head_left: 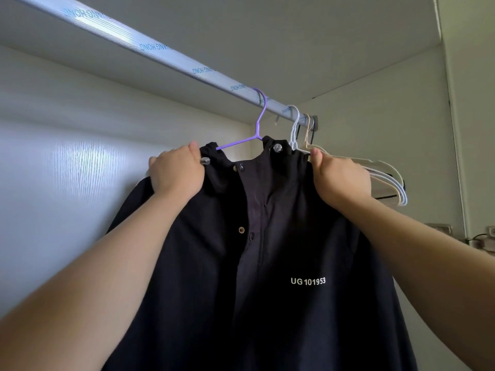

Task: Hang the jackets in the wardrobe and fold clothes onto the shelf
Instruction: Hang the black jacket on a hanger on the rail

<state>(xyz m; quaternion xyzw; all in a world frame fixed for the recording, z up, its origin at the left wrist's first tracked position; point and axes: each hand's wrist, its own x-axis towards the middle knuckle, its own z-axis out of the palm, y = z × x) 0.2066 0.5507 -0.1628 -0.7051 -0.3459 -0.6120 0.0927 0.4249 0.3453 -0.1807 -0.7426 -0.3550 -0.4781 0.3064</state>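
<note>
Wardrobe interior, pale walls, grey top panel; a metal rail (pixel 166 53) runs overhead, above both hands. Black hooded jacket (pixel 267 263) hangs between the forearms on a purple hanger (pixel 258 121), whose hook sits over the rail, up and between the two hands. Left hand (pixel 176 172) is clenched on the jacket's shoulder, fingers wrapped over the top edge, a snap stud just beside the thumb. Right hand (pixel 340 178) grasps the opposite shoulder near the hood seam, thumb raised. Just past the right hand, further along the rail, is a bunch of empty hangers (pixel 388 178), white and cream, perhaps a dark one behind, though shadow hides it. Handling, by judgement: the cloth looks thin, soft and fairly light, with a smooth weave that may slide on the slim hanger arms. Best hold is at the shoulder seams, where the hanger ends support the fabric. Tugging the open front placket would likely pull it askew. The hanging step looks nearly finished.
</note>
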